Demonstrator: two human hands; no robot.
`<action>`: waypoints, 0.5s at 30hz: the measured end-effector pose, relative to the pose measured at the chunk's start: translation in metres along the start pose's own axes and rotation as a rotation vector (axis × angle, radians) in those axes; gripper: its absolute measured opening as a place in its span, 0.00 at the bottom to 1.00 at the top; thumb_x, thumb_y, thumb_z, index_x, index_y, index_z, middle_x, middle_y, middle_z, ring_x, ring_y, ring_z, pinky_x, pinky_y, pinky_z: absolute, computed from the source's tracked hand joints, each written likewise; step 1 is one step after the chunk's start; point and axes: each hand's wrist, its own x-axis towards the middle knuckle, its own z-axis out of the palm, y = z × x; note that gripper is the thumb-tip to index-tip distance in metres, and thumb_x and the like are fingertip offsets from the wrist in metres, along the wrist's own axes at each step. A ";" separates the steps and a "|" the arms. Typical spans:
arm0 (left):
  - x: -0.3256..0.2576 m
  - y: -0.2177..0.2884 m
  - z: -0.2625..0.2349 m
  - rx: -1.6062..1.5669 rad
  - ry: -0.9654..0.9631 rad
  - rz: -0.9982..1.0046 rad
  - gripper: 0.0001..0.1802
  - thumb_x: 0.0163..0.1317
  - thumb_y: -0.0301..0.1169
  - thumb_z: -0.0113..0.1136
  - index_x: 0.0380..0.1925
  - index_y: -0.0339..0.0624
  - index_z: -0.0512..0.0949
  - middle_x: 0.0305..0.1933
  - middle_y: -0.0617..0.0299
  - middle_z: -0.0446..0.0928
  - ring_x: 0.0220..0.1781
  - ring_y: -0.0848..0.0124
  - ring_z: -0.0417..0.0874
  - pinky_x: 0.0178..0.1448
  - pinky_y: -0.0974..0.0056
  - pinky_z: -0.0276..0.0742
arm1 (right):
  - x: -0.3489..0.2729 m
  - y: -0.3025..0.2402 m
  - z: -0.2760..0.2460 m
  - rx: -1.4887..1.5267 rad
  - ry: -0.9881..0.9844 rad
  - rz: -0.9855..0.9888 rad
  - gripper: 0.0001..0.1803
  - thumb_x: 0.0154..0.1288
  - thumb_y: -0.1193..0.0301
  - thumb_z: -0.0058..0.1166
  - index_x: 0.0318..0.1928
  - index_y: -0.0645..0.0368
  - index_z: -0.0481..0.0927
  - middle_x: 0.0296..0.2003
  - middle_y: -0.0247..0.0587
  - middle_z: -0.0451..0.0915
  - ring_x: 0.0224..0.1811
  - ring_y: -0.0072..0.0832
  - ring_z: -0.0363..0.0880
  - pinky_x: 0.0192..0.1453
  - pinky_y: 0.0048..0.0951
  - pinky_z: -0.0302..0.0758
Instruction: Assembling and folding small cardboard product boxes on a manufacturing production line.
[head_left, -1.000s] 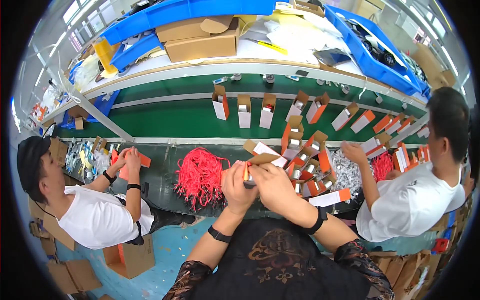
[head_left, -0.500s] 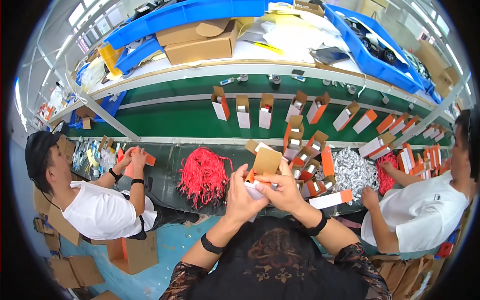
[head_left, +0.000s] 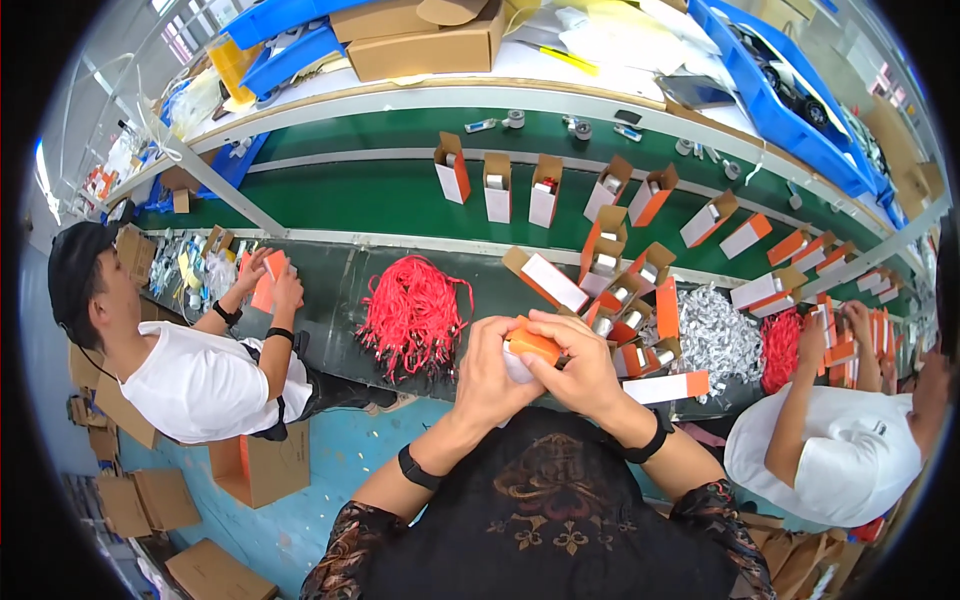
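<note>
Two long green conveyor belts (head_left: 380,195) run side by side across the room, and everything else sits in relation to them. Above their far edge, a white shelf carries blue plastic bins (head_left: 790,90) and brown cardboard cartons (head_left: 425,45). On the farther belt stands a loose row of small open white-and-orange cardboard boxes (head_left: 497,188), flaps up. On the darker near belt lies a heap of red cords (head_left: 413,312), and just right of it a cluster of more open orange-and-white boxes (head_left: 625,300), then a pile of shiny silver packets (head_left: 712,335).

At the near edge of the belts, left of the red heap, a person in a white shirt (head_left: 195,385) holds an orange box. At the right end, another person in white (head_left: 830,455) works over a stack of orange boxes.

Right at the near edge, between the red cords and the box cluster, the wearer's hands meet. The left hand (head_left: 490,375) is cupped under a small orange-and-white carton (head_left: 528,350), fingers curled around its lower side. The right hand (head_left: 580,365) is folded over the top, thumb and fingers pressing on the orange flap. The carton is held just above the belt edge, clear of it, a white part showing between the palms. Both wrists wear black bands.
</note>
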 end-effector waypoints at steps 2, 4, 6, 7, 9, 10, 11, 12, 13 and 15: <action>-0.001 0.000 0.002 -0.014 0.016 -0.002 0.38 0.42 0.33 0.77 0.54 0.39 0.67 0.51 0.46 0.73 0.54 0.47 0.78 0.53 0.50 0.78 | -0.003 0.007 0.002 -0.087 -0.015 -0.094 0.17 0.57 0.74 0.67 0.47 0.67 0.84 0.51 0.54 0.84 0.55 0.43 0.83 0.58 0.36 0.79; -0.004 -0.002 0.004 0.025 0.006 -0.032 0.41 0.43 0.34 0.77 0.57 0.37 0.67 0.53 0.45 0.73 0.54 0.47 0.78 0.55 0.50 0.78 | -0.004 0.010 0.003 -0.173 -0.033 -0.189 0.17 0.58 0.75 0.66 0.48 0.67 0.83 0.51 0.55 0.84 0.55 0.43 0.84 0.59 0.36 0.80; -0.002 0.000 0.006 0.034 0.020 -0.038 0.42 0.43 0.35 0.76 0.59 0.37 0.67 0.53 0.45 0.73 0.55 0.48 0.78 0.55 0.51 0.78 | -0.004 0.010 0.003 -0.199 -0.014 -0.186 0.15 0.60 0.77 0.63 0.48 0.68 0.84 0.48 0.55 0.85 0.54 0.42 0.85 0.59 0.36 0.80; -0.001 0.000 0.005 0.046 0.025 -0.035 0.44 0.43 0.35 0.76 0.61 0.36 0.67 0.54 0.45 0.73 0.55 0.48 0.78 0.56 0.51 0.78 | -0.003 0.010 0.003 -0.200 -0.021 -0.186 0.15 0.60 0.77 0.63 0.48 0.68 0.84 0.48 0.55 0.85 0.54 0.42 0.85 0.59 0.36 0.80; -0.002 0.000 0.004 0.045 -0.001 -0.038 0.44 0.43 0.35 0.76 0.62 0.35 0.67 0.54 0.45 0.74 0.55 0.48 0.79 0.56 0.51 0.78 | -0.002 0.010 0.002 -0.081 -0.008 -0.022 0.14 0.61 0.78 0.62 0.48 0.68 0.84 0.48 0.54 0.85 0.53 0.41 0.85 0.58 0.34 0.80; -0.002 0.000 0.004 0.045 -0.030 -0.034 0.45 0.43 0.36 0.75 0.63 0.34 0.67 0.55 0.45 0.74 0.55 0.48 0.79 0.56 0.51 0.77 | -0.002 0.010 0.002 -0.038 -0.003 0.021 0.13 0.62 0.76 0.61 0.47 0.66 0.85 0.47 0.54 0.85 0.54 0.43 0.84 0.59 0.36 0.81; -0.002 0.000 0.003 0.042 -0.027 -0.038 0.45 0.43 0.36 0.75 0.63 0.34 0.67 0.55 0.45 0.74 0.55 0.48 0.79 0.56 0.51 0.77 | -0.002 0.010 0.002 -0.041 -0.008 0.022 0.13 0.62 0.76 0.61 0.47 0.66 0.85 0.47 0.54 0.85 0.54 0.43 0.84 0.59 0.36 0.81; -0.001 -0.001 0.003 0.019 -0.036 -0.039 0.45 0.42 0.35 0.75 0.63 0.34 0.67 0.55 0.44 0.74 0.56 0.47 0.78 0.58 0.51 0.77 | -0.001 0.010 0.002 -0.052 -0.007 0.001 0.13 0.61 0.76 0.62 0.47 0.65 0.85 0.46 0.53 0.86 0.53 0.42 0.85 0.58 0.36 0.81; -0.001 -0.001 0.002 -0.003 -0.044 -0.040 0.45 0.42 0.35 0.76 0.62 0.34 0.67 0.55 0.43 0.74 0.57 0.47 0.78 0.59 0.51 0.76 | 0.000 0.011 0.002 -0.062 -0.007 -0.021 0.14 0.61 0.75 0.62 0.47 0.65 0.85 0.45 0.52 0.86 0.52 0.42 0.85 0.57 0.36 0.81; -0.002 -0.008 0.005 0.009 -0.037 -0.029 0.46 0.42 0.35 0.75 0.63 0.33 0.67 0.54 0.44 0.74 0.56 0.47 0.78 0.58 0.51 0.76 | 0.000 0.013 0.002 -0.105 -0.051 -0.069 0.14 0.61 0.75 0.63 0.48 0.65 0.85 0.46 0.52 0.86 0.52 0.42 0.85 0.57 0.37 0.81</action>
